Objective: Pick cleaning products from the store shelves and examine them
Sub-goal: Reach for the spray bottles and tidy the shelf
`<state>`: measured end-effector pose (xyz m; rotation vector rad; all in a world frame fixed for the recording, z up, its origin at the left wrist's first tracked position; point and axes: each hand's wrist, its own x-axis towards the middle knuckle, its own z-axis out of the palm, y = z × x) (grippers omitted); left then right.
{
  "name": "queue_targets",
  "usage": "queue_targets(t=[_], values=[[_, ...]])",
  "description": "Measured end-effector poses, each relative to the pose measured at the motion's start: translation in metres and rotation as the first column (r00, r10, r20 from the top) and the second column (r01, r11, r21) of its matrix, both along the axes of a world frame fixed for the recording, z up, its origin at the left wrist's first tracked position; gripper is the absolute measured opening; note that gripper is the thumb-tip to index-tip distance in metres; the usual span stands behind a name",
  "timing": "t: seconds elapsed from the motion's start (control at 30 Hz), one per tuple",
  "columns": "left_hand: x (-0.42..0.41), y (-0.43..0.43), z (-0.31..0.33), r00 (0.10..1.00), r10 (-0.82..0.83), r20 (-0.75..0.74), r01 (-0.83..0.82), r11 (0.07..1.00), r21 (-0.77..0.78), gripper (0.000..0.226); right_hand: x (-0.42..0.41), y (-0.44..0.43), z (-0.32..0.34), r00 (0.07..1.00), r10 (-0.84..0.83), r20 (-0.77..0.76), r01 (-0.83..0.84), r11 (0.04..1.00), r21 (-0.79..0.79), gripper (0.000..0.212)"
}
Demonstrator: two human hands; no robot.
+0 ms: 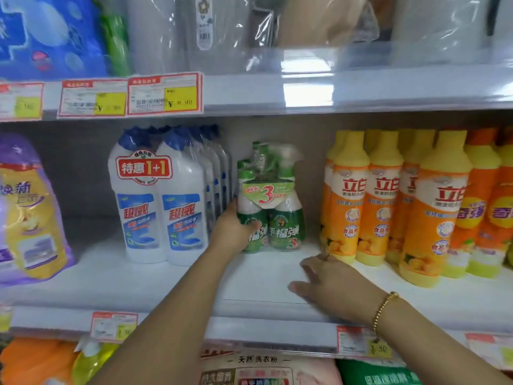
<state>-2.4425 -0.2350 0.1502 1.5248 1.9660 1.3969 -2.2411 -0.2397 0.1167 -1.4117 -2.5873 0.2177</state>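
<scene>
A shrink-wrapped pack of green-and-white spray bottles (280,207) stands at the middle of the white shelf (155,282), well back from the front edge. My left hand (236,232) grips the pack's lower left side, thumb across the front label. My right hand (327,284) hovers low over the shelf in front of and to the right of the pack, fingers spread and holding nothing. A gold bracelet (384,308) circles that wrist.
White twin-pack cleaner bottles (158,207) stand left of the pack. Orange-and-yellow dish soap bottles (388,207) crowd the right. A purple-and-yellow refill bag (30,215) lies at far left. Price tags (163,94) line the shelf edges. More packages sit above and below.
</scene>
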Motion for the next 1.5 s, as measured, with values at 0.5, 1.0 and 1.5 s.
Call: queue_targets(t=[0.5,1.0,1.5], values=[[-0.009,0.009,0.004,0.977,0.073,-0.2,-0.094,0.99,-0.1,0.06,0.002,0.0,-0.011,0.968,-0.025,-0.249,0.07,0.982,0.175,0.036],[0.065,-0.068,-0.002,0.926,0.216,-0.31,-0.159,0.967,0.199,0.027,0.039,-0.026,0.011,0.873,0.266,-0.409,-0.077,0.903,0.423,0.041],[0.288,-0.187,-0.208,0.624,-0.778,-0.068,0.415,0.404,-0.815,0.039,0.276,-0.12,-0.141,0.966,0.153,0.209,-0.087,0.953,-0.292,0.057]])
